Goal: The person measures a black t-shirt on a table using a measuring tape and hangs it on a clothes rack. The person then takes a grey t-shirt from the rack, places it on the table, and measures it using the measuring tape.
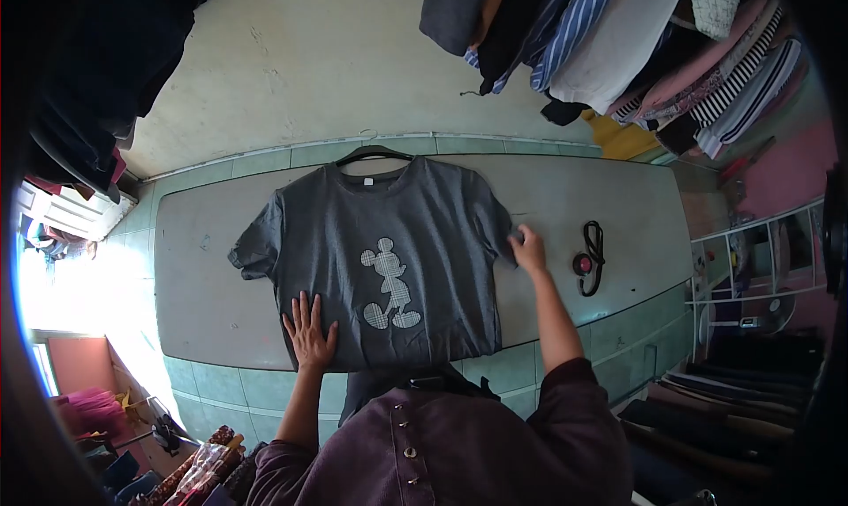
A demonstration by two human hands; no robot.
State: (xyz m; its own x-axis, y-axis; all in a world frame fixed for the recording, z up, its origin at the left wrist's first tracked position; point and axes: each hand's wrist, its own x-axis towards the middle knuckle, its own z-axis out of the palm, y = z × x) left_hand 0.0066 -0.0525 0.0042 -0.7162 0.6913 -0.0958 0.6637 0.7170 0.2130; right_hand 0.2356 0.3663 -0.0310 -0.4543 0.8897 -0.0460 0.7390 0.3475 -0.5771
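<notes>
A dark grey T-shirt [344, 232] with a checked mouse-figure print lies face up across the table, its neck at the far side. In its neckline sits a black hanger [374, 152]. My left hand [309, 331] rests flat on the shirt's lower left part, fingers spread. At the right sleeve, my right hand [528, 248] pinches the cuff between thumb and fingers. The shirt's bottom hem reaches the near table edge, close to my body.
A coiled black cord with a round red-centred piece [583, 264] lies on the grey table [636, 214] to the right. Hanging clothes [609, 55] fill the upper right, with dark garments [106, 82] at upper left. A white rack [751, 258] stands at right.
</notes>
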